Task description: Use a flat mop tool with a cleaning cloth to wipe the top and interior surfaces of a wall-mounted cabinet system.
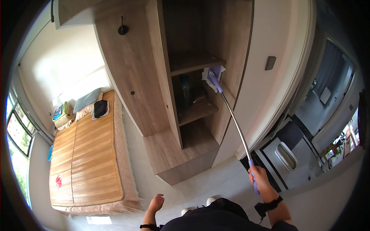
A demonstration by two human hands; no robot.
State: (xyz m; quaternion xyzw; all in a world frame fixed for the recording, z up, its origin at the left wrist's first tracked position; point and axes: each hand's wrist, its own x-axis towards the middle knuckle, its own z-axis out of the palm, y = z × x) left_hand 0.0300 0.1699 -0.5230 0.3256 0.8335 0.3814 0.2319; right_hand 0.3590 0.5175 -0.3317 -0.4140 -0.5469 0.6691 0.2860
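Note:
My right hand (261, 178) is closed around the purple grip of a long-handled flat mop (237, 127). Its thin metal pole slants up and away to a purple head wrapped in a white cloth (215, 86). That head is inside the wooden cabinet (235, 50), by the right side wall and just under the front of a shelf (198, 63). My left hand (155, 202) hangs low in front of me, fingers loosely curled with a gap at the thumb and nothing visible in it.
Below the shelf, a dark bottle-like object (185, 90) stands in shadow. A wooden bench ledge (185, 156) juts out at the cabinet's foot. To the left is a bed (90, 154) with a woven mat and pillows. A doorway opens on the right, with a white oval basin (286, 156) beyond.

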